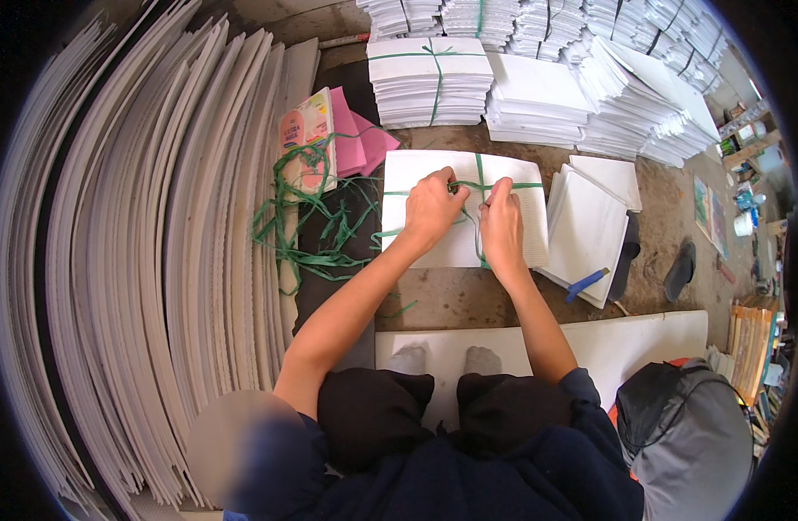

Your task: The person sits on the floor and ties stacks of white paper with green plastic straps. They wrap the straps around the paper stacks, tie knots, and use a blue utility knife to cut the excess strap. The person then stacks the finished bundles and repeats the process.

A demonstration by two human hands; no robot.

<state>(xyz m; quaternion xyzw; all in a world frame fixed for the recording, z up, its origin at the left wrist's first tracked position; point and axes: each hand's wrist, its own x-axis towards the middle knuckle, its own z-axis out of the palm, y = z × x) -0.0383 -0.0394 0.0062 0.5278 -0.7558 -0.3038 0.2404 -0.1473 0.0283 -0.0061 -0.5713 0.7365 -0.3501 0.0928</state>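
Your bundle of white sheets (pixel 446 249) lies flat on the floor just ahead of your feet (pixel 483 360), with a green strap (pixel 480 165) crossing over its top both ways. Both your hands are on the strap near that crossing, close together but with a narrow gap between them. Your left hand (pixel 433 210) pinches it just left of the crossing; your right hand (pixel 502 226) has its fingertips closed on it just to the right, though which strand they grip you cannot tell. To the left of the bundle, a tangle of loose green strips (pixel 334 243) lies close by, with pink sheets (pixel 349 139) and a printed sheet (pixel 307 130) above it, and tall boards (pixel 182 217) stand on edge farther left. Beyond the bundle sit a tied stack (pixel 429 82) and, beside that, a loose white stack (pixel 535 100). Just right of the bundle, white panels (pixel 583 221) overlap, with a blue cutter (pixel 587 284) on their near end; a dark sandal (pixel 679 269) lies farther right.
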